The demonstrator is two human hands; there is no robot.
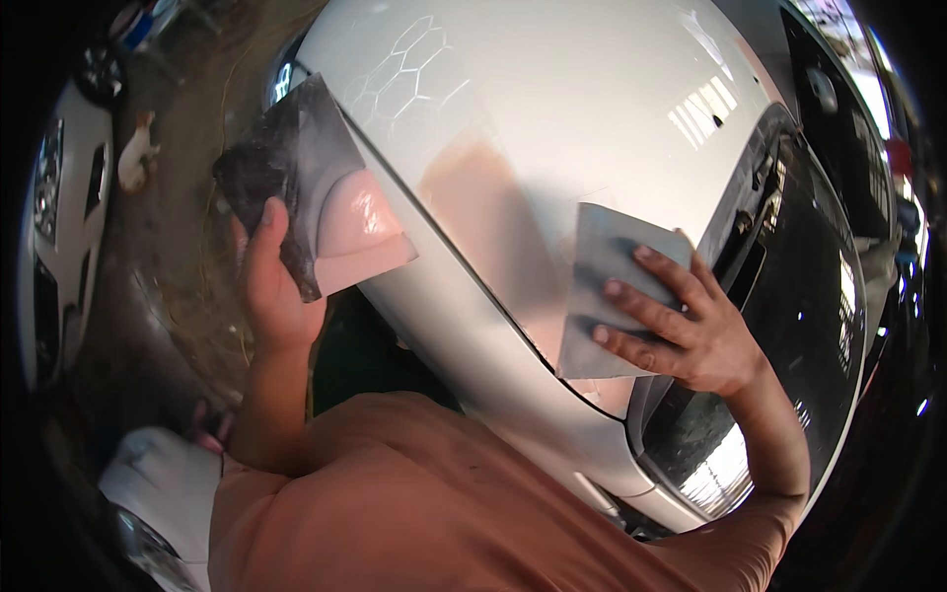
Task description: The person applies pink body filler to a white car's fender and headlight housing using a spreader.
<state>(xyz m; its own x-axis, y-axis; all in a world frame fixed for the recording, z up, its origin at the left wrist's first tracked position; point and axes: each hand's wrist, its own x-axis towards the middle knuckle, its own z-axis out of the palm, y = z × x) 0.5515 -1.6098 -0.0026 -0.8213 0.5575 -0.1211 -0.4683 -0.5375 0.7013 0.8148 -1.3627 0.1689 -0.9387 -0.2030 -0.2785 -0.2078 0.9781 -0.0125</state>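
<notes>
My left hand (268, 296) grips a dark, smudged flat board (258, 148), its thumb along the near side and the other fingers mostly hidden behind. A smooth mound of pink body filler (360, 212) sits on the board's pinkish right part. In my right hand (705, 331) is a thin grey rectangular spreader (597, 281), several fingers laid across its face and the thumb out of sight. It is over the pale car hood (552, 89), near the windshield corner; whether its edge touches is unclear. A pinkish-brown filler patch (478, 192) covers the hood between my hands.
Below the hood's seam runs the car's fender (434, 316). The dark windshield (789, 306) lies to the right. Another light-coloured car (79, 227) stands at far left, with a small white and tan animal (138, 153) on the floor beside it.
</notes>
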